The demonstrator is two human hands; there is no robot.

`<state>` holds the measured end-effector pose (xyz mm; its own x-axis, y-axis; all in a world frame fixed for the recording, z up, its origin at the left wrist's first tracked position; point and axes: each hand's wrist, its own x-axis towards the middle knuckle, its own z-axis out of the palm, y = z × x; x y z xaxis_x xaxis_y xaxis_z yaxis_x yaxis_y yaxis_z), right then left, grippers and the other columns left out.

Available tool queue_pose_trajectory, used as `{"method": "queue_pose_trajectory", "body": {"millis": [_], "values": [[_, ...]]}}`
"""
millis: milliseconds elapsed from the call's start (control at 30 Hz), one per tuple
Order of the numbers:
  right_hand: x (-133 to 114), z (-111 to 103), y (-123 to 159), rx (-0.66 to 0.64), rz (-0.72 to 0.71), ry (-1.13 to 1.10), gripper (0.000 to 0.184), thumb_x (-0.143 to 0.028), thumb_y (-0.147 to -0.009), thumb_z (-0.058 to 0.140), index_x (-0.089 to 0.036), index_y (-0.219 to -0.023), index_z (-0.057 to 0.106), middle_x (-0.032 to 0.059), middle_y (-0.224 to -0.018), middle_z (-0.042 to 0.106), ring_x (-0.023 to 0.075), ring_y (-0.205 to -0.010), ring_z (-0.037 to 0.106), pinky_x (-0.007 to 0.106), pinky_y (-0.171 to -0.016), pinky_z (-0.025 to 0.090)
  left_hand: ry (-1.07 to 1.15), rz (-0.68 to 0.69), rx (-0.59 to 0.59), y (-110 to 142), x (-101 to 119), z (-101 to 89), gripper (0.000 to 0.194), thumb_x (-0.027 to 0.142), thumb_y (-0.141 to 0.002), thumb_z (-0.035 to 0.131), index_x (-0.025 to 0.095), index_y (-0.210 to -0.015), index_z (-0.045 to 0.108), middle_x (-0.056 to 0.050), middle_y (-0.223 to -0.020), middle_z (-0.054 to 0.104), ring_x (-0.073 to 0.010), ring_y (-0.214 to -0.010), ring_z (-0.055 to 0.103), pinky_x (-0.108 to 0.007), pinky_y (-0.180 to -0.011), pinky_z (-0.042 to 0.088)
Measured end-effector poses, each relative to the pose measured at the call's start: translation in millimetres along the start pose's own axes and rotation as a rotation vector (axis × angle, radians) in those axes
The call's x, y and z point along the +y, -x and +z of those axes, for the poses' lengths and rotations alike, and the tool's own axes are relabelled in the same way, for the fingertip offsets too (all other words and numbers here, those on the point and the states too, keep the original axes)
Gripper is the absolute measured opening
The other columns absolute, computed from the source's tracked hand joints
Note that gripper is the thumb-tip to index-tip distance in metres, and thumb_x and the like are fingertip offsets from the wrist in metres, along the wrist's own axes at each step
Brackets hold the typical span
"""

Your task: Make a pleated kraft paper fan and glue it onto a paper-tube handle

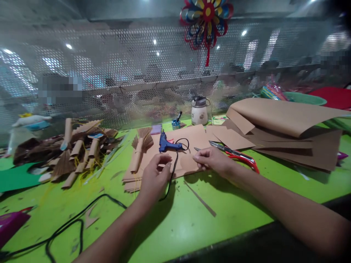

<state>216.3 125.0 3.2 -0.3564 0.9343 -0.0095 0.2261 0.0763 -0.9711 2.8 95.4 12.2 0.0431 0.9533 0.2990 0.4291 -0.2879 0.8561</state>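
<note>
My left hand (pixel 157 175) hovers over the front of a stack of brown kraft paper (pixel 192 133), fingers loosely curled with a gap to the thumb and nothing visible between them. Over the same paper, my right hand (pixel 212 160) is closed in a pinch; a small dark pointed tip shows at its fingers, too little to name. Beyond my hands a blue hot glue gun (pixel 170 145) lies on the paper, its black cord running past my left hand. A pleated paper fan with a rolled handle (pixel 139 146) lies left of it. Red-handled scissors (pixel 238 155) rest beside my right wrist.
Several rolled and pleated paper pieces (pixel 79 149) with yellow string lie left on the green table (pixel 192 226). Large kraft sheets (pixel 276 113) are piled right. A white bottle (pixel 199 111) and a blue jar (pixel 176 124) stand behind. A paper strip (pixel 201 200) lies in front.
</note>
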Motion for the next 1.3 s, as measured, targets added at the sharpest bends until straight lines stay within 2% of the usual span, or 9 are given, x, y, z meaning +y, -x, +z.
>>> {"method": "queue_pose_trajectory", "body": {"millis": [167,267,500,633,733,867,967,1100,1300], "values": [[5,-11,-4,-0.146,0.031,0.203,0.032,-0.038,-0.075,0.061,-0.015,-0.054,0.054,-0.0041,-0.047,0.047,0.0067,-0.042,0.034,0.023,-0.045,0.022,-0.193,0.212,-0.163,13,0,9.3,0.015,0.022,-0.086,0.048,0.018,-0.088,0.062,-0.006,-0.088,0.061,-0.0179,-0.081,0.056,-0.029,-0.072,0.046],[7,-10,-4,-0.159,0.02,0.273,0.032,-0.034,-0.073,0.063,-0.014,-0.05,0.054,-0.0057,-0.043,0.042,0.0064,-0.043,0.03,0.024,-0.045,0.019,-0.327,0.336,-0.299,19,-4,16.5,0.023,0.02,-0.087,0.046,0.019,-0.104,0.062,-0.009,-0.1,0.06,-0.0213,-0.093,0.056,-0.035,-0.083,0.046],[0,-1,2,-0.225,0.154,-0.274,0.027,-0.037,-0.071,0.068,-0.013,-0.065,0.058,-0.0057,-0.049,0.05,0.0044,-0.041,0.033,0.021,-0.043,0.017,-0.406,0.463,-0.238,21,-1,17.5,0.04,0.023,-0.081,0.059,0.024,-0.121,0.052,-0.012,-0.129,0.046,-0.0266,-0.121,0.044,-0.045,-0.1,0.039],[0,4,3,-0.271,0.197,-0.343,0.029,-0.037,-0.068,0.071,-0.013,-0.064,0.056,-0.0061,-0.049,0.049,0.004,-0.041,0.033,0.02,-0.043,0.017,-0.306,0.431,-0.32,21,6,15.4,0.031,0.023,-0.083,0.057,0.024,-0.115,0.057,-0.01,-0.125,0.053,-0.0238,-0.116,0.05,-0.043,-0.099,0.042],[1,6,2,-0.216,0.151,-0.154,0.035,-0.046,-0.075,0.064,-0.015,-0.062,0.055,-0.0045,-0.051,0.05,0.0056,-0.042,0.035,0.021,-0.043,0.02,-0.264,0.396,-0.309,20,6,15.3,0.017,0.025,-0.083,0.057,0.021,-0.099,0.064,-0.011,-0.116,0.059,-0.0223,-0.108,0.055,-0.04,-0.095,0.045],[-4,6,7,-0.086,-0.002,0.315,0.042,-0.048,-0.085,0.049,-0.015,-0.062,0.061,-0.0016,-0.05,0.051,0.0091,-0.046,0.04,0.023,-0.045,0.026,-0.184,0.338,-0.156,11,1,10.5,0.011,0.024,-0.079,0.062,0.02,-0.09,0.063,-0.01,-0.113,0.06,-0.0217,-0.109,0.055,-0.036,-0.094,0.045],[-17,11,21,-0.209,-0.1,0.716,0.032,-0.039,-0.079,0.057,-0.015,-0.059,0.064,0.0024,-0.052,0.057,0.0114,-0.047,0.044,0.025,-0.047,0.027,-0.073,0.271,-0.022,4,-3,5.8,0.014,0.027,-0.077,0.064,0.02,-0.088,0.06,-0.008,-0.111,0.058,-0.0209,-0.108,0.055,-0.034,-0.089,0.048],[-38,30,39,-0.368,-0.202,1.207,0.015,-0.024,-0.066,0.065,-0.011,-0.067,0.072,0.0141,-0.064,0.068,0.0203,-0.055,0.057,0.029,-0.051,0.032,0.005,0.251,0.007,4,-5,5.8,0.013,0.028,-0.078,0.063,0.018,-0.083,0.056,-0.008,-0.109,0.055,-0.02,-0.108,0.054,-0.033,-0.087,0.05],[-41,49,34,-0.49,-0.273,1.379,0.021,-0.013,-0.063,0.06,-0.01,-0.08,0.074,0.0149,-0.065,0.07,0.0264,-0.061,0.065,0.029,-0.049,0.039,-0.069,0.268,-0.059,11,0,9.0,0.012,0.029,-0.079,0.062,0.019,-0.081,0.055,-0.011,-0.111,0.056,-0.0224,-0.108,0.054,-0.035,-0.083,0.051]]}}
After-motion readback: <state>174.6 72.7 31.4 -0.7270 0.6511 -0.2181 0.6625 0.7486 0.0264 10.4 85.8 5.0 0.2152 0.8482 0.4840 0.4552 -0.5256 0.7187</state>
